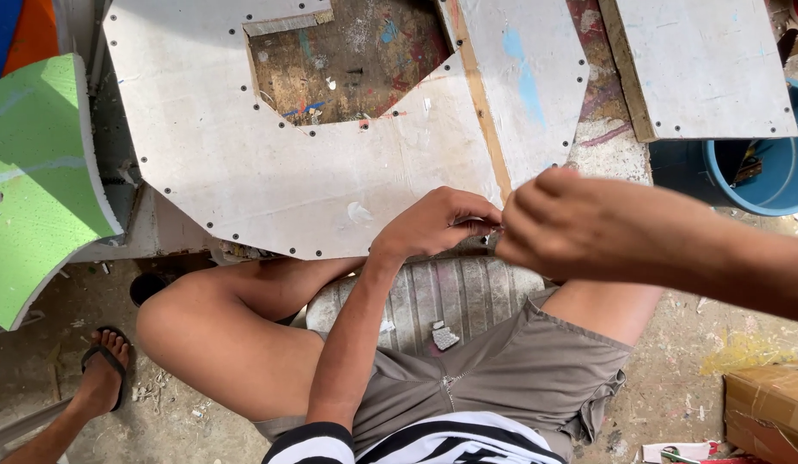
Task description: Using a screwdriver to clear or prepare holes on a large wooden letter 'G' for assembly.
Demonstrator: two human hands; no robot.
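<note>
A sunlit workshop floor (725, 318) of pale, dusty concrete, strewn with small scraps. A paint-stained wooden surface (347, 60) shows through a cut-out in a large white panel (244, 163) dotted with screws along its edges. A second white panel (704, 60) lies at upper right, above a blue plastic bucket (781, 185). A curved green foam piece (34, 180) sits at left, a cardboard box (773, 404) at lower right.
</note>
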